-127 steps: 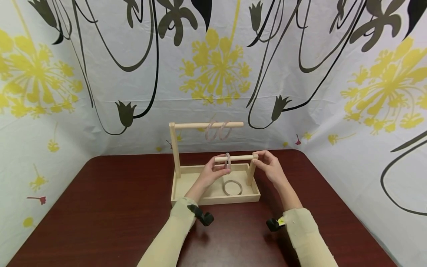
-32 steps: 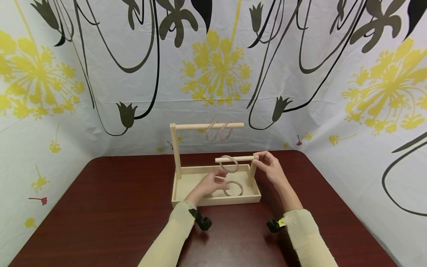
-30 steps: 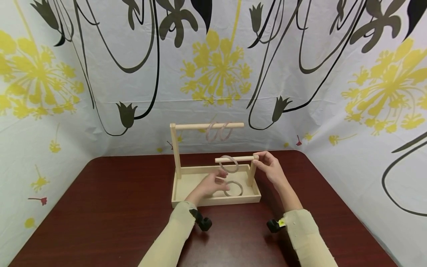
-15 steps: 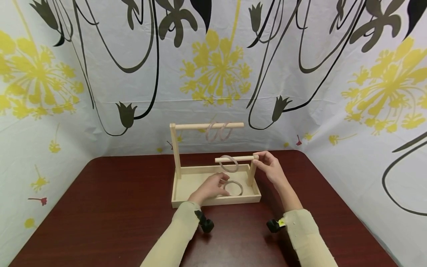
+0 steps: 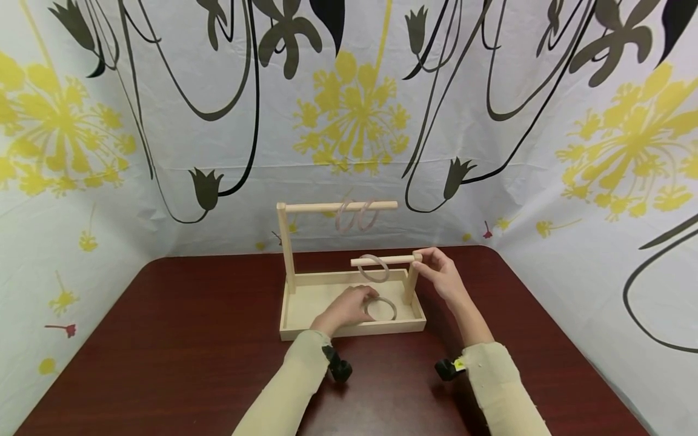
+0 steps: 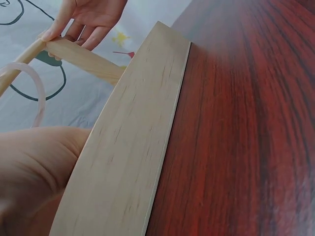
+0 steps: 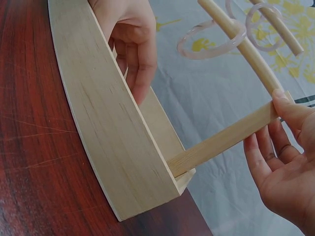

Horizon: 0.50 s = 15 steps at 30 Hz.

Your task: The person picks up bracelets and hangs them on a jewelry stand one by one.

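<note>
A pale wooden bangle stand (image 5: 286,248) has a tray base (image 5: 349,330), a tall arm at the left and a short arm (image 5: 400,260) at the right. My right hand (image 5: 440,275) grips the top of the short arm's post, thumb and fingers around it, as the right wrist view shows. One pinkish translucent bangle (image 5: 382,279) hangs on the short arm. Another bangle (image 5: 395,309) lies in the tray. My left hand (image 5: 349,307) reaches into the tray at that bangle's left side, thumb and fingers apart. The tray wall partly hides its fingertips in the right wrist view.
Two more bangles (image 5: 345,228) hang on the tall arm's bar (image 5: 316,207). The stand rests on a dark red wooden table (image 5: 191,339). A patterned cloth (image 5: 349,139) hangs close behind and at the sides. Black cameras (image 5: 340,370) are strapped to both wrists.
My left hand let go of the bangle on the short arm, which now hangs there. It then moved down into the tray to the lying bangle. The right hand stayed put.
</note>
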### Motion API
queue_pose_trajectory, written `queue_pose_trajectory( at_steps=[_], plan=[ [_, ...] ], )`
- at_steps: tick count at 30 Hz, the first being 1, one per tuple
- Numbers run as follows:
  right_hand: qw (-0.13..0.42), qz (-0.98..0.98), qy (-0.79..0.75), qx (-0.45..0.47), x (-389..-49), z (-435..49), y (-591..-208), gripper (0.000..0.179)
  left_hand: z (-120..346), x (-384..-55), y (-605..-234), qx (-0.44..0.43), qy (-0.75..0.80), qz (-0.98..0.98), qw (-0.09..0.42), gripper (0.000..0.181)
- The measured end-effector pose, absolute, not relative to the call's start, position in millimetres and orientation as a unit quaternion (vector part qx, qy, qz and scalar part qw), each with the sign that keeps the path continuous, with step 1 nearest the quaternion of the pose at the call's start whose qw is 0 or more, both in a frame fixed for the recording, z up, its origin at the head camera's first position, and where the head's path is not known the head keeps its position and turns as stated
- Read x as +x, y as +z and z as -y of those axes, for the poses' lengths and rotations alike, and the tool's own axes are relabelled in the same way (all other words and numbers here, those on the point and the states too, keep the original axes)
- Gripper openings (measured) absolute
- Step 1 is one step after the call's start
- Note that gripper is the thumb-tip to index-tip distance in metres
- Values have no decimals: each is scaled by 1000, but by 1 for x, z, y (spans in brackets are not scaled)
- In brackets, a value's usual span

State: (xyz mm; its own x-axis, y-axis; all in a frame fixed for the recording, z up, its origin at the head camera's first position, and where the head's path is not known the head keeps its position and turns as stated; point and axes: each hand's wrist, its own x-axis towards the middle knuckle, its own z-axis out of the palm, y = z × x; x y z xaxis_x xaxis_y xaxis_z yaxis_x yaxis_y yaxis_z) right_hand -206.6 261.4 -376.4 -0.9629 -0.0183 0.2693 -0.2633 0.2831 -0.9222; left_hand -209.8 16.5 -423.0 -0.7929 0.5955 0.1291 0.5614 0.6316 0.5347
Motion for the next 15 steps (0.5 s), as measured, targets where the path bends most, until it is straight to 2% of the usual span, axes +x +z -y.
queue_pose_trajectory(
  at_steps=[15],
  plan=[
    [90, 788, 602, 88, -204, -260, -370, 34, 19, -208, -420, 256, 381, -885, 73, 65]
  ],
)
